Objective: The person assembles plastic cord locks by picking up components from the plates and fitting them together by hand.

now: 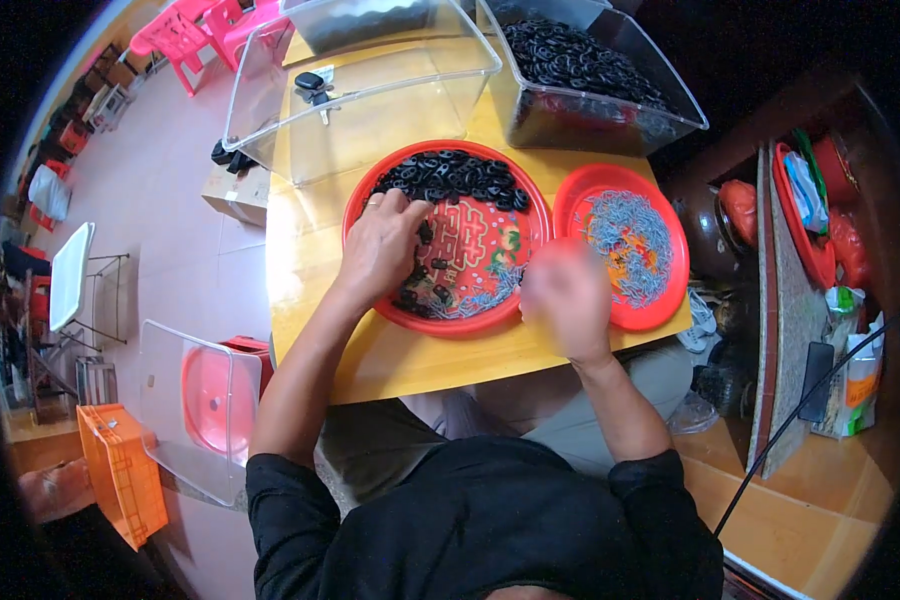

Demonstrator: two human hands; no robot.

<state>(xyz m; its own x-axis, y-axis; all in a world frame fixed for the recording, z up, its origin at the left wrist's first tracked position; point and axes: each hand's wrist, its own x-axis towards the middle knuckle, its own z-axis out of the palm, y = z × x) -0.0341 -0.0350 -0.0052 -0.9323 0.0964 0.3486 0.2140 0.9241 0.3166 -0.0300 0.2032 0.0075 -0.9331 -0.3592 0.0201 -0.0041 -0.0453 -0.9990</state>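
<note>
A round red tray (348, 215) with a printed pattern holds a heap of small black plastic clips (460, 175) along its far side. A few loose black clips (440, 293) and some thin grey screw-like pins (490, 298) lie nearer me in it. My left hand (382, 240) reaches over the tray's left part, fingers curled down beside the heap; what its fingertips pinch, if anything, is hidden. Between this tray and a smaller red plate (678, 240) full of grey pins (635, 240), my right hand (570, 300) is smeared by motion, so its fingers cannot be made out.
Beyond the trays, a clear plastic bin (570, 105) full of black clips stands on the yellow table (310, 345). Left of it are another clear bin (390, 105) and keys (315, 88). An orange crate (120, 470) sits at lower left; shelving with bags is on the right.
</note>
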